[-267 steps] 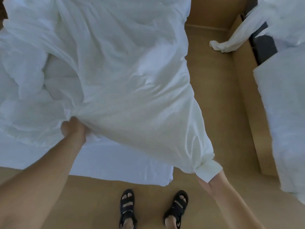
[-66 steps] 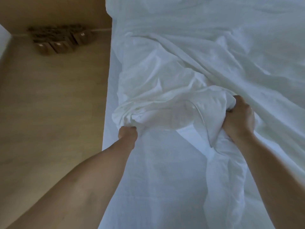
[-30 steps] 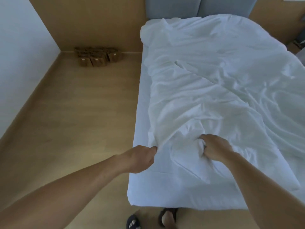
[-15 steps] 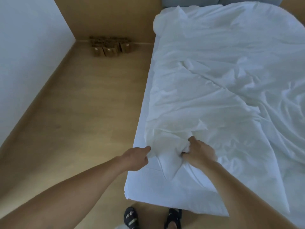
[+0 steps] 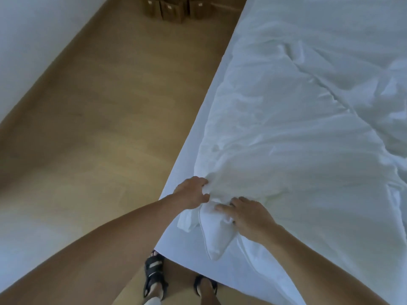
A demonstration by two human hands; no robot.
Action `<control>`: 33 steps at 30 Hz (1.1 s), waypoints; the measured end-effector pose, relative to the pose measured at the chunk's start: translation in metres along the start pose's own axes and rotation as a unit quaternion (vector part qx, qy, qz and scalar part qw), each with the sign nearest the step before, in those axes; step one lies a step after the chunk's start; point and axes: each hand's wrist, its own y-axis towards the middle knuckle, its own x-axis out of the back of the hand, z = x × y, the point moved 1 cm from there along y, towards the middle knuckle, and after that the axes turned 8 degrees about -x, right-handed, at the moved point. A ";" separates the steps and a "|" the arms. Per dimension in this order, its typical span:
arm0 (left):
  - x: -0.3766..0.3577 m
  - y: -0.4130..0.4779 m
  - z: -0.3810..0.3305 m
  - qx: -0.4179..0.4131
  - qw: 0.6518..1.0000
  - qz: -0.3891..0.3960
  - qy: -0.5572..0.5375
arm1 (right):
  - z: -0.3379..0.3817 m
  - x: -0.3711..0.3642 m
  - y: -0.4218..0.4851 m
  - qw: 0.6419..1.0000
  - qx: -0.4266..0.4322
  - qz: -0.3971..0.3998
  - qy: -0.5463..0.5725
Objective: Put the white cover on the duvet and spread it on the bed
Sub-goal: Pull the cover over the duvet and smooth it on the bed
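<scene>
Corner-stuffing stage here, standing at the foot corner of the bed [image 5: 187, 155]. What works, I think: pin the duvet corner [image 5: 214, 238] flat with one hand and drag the cover [image 5: 286, 139] down over it with the other, so the filling sits right in the tip. Otherwise you get a limp, empty point. Go slow, because bunched fabric likes to twist and you can end up pulling the wrong layer.

My left hand [image 5: 191, 192] is curled tight, fingers and thumb pinching a wad of the cover's edge right beside the corner. My right hand [image 5: 246, 214] is much looser. Its fingers lie nearly straight across the top of the duvet corner and press it onto the mattress rather than grabbing it.

The rest of the duvet, inside the cover, lies rumpled up the bed, not smoothed out yet.
</scene>
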 end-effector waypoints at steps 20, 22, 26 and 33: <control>0.067 -0.088 -0.040 -0.059 0.953 -0.138 -0.264 | 0.009 0.105 -0.003 0.914 -0.149 -0.371 0.062; 0.069 -0.094 -0.048 -0.093 0.955 -0.106 -0.260 | 0.011 0.106 0.000 0.963 -0.151 -0.207 0.081; 0.074 -0.105 -0.056 -0.129 0.942 -0.062 -0.303 | 0.024 0.112 0.010 0.971 -0.183 -0.150 0.026; 0.069 -0.088 -0.041 -0.109 0.948 -0.133 -0.270 | 0.017 0.127 0.030 0.958 -0.253 -0.136 -0.019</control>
